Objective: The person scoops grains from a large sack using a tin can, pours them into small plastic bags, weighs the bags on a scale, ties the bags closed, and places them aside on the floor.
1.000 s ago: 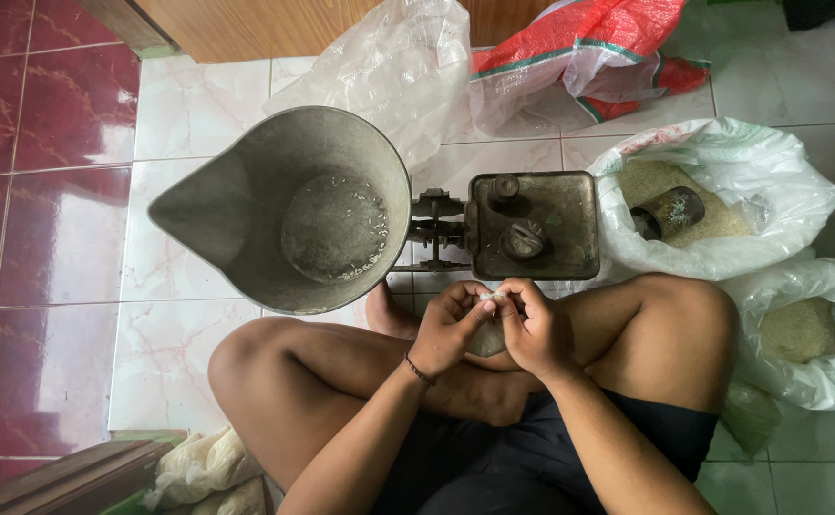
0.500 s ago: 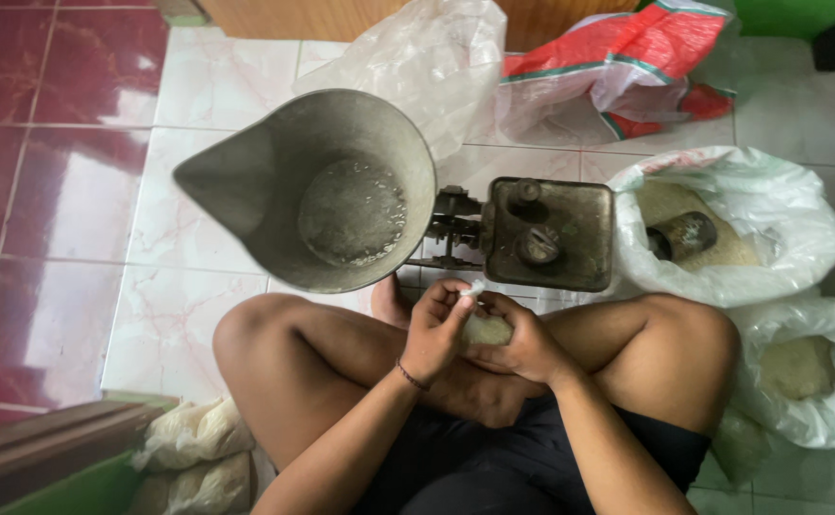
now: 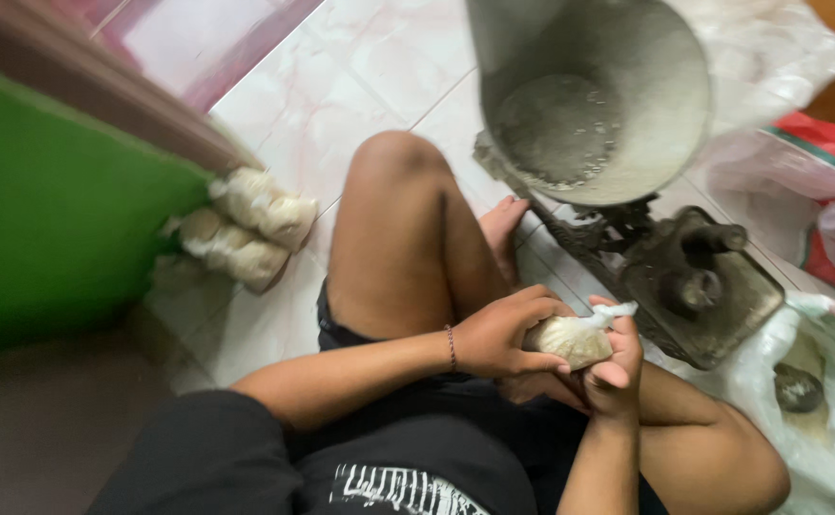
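The person sits cross-legged on the tiled floor [image 3: 360, 76] and holds a small plastic bag [image 3: 570, 340] of pale grain in front of the lap, just beside the dark iron scale [image 3: 689, 286]. The left hand [image 3: 503, 336] wraps its grip around the bag's near end, fingers curled over the top and thumb beneath. The right hand [image 3: 613, 362] closes its grip on the far end, where the thin film gathers into a twisted neck [image 3: 618, 310] that sticks up past the fingers.

The bag looks soft and yielding: its filling would shift under pressure, so it probably sags if held by one point only. The film appears thin and smooth, likely slippery and easy to puncture or burst if squeezed hard. The weight seems modest, one hand's worth. The twisted neck is the firmest place to pinch; the rounded belly is best cupped from below.

More filled bags [image 3: 250, 229] lie on the floor by the green board [image 3: 55, 210]. The scale's metal scoop [image 3: 598, 95] holds a dusting of grain.
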